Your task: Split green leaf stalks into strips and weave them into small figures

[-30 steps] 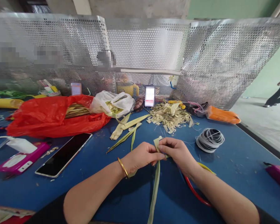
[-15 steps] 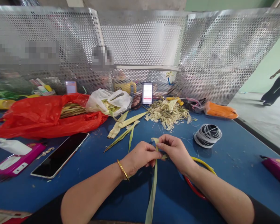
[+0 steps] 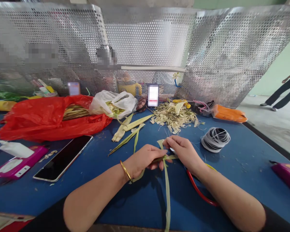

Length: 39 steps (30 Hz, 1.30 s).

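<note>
Head view: the left hand [image 3: 145, 159] has thumb and fingers pinched on some pale leaf strips [image 3: 167, 193] out over the blue table [image 3: 256, 180], one long strip trailing down toward the near edge. Right hand [image 3: 182, 149] is right beside it, thumb and fingertips drawn together near the upper end of the strips, but honestly from where I'm standing I can't tell what they're gripping, if anything. There's also a spool of white cord [image 3: 216, 140] off to the right, a heap of leaf shreds [image 3: 175, 117] behind, and a red tube [image 3: 200, 193] by the right forearm.
</note>
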Each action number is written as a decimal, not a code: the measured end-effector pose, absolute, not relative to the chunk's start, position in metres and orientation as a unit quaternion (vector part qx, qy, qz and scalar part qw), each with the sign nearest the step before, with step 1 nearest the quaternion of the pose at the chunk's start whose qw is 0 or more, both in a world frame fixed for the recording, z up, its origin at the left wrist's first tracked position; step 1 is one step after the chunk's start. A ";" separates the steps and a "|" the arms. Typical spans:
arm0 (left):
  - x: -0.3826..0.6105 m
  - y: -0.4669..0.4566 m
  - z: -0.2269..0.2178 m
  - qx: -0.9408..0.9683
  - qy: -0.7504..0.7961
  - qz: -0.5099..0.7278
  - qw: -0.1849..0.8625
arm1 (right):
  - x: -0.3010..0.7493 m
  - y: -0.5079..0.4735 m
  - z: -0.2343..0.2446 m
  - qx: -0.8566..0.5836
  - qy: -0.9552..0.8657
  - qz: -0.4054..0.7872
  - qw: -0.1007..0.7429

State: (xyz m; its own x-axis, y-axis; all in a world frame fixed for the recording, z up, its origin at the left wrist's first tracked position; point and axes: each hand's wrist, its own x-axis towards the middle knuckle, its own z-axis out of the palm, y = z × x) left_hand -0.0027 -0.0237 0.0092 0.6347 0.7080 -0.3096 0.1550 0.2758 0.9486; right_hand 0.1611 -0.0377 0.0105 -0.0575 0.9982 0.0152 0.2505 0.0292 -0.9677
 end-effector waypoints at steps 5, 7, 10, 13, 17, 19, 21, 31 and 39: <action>-0.005 -0.019 0.013 0.548 0.375 0.226 0.713 | 0.166 -0.036 0.017 -0.531 -0.651 0.443 0.313; -0.005 -0.019 0.014 0.548 0.396 0.245 0.695 | 0.168 -0.035 0.017 -0.534 -0.672 0.425 0.286; -0.005 -0.018 0.015 0.542 0.433 0.264 0.670 | 0.171 -0.034 0.015 -0.532 -0.692 0.397 0.284; -0.005 -0.017 0.015 0.539 0.447 0.255 0.666 | 0.174 -0.034 0.015 -0.536 -0.710 0.346 0.297; -0.006 -0.016 0.013 0.500 0.443 0.263 0.696 | 0.172 -0.040 0.021 -0.527 -0.775 0.141 0.318; -0.006 -0.015 0.012 0.469 0.427 0.286 0.718 | 0.168 -0.045 0.024 -0.459 -0.829 0.002 0.319; -0.007 -0.014 0.011 0.437 0.407 0.309 0.740 | 0.163 -0.051 0.025 -0.374 -0.880 -0.080 0.281; -0.003 -0.014 0.006 0.386 0.375 0.336 0.773 | 0.157 -0.056 0.014 -0.285 -0.921 -0.186 0.187; -0.003 -0.016 0.008 0.375 0.377 0.349 0.771 | 0.155 -0.061 0.014 -0.260 -0.922 -0.172 0.231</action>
